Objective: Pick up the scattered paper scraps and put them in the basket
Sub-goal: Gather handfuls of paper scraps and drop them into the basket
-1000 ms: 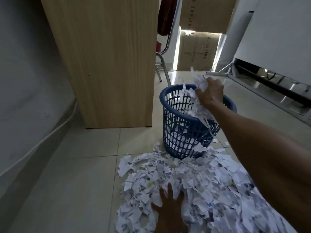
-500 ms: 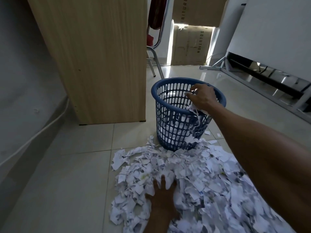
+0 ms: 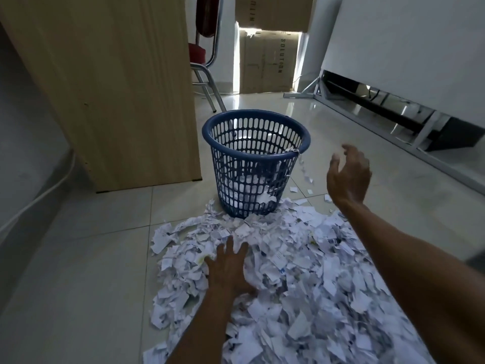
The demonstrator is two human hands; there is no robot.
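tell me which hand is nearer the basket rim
Right. The right hand hangs open in the air just right of the basket; the left hand lies flat on the scraps in front of it.

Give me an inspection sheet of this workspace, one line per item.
Surface: pale tiled floor, glossy, bare on the left side.
Job's things: blue basket upright, some scraps inside, one caught on its rim; big paper scrap pile on the floor in front of it, reaching its base.
Clutter: a few loose scraps on the floor right of the basket.
Grippers: left hand flat on the pile, fingers spread; right hand open and empty, in the air right of the basket.
Cables: white cable along the left wall.
Surroundings: wooden cabinet left of the basket, red chair and cardboard boxes behind, white board on a metal frame at right.
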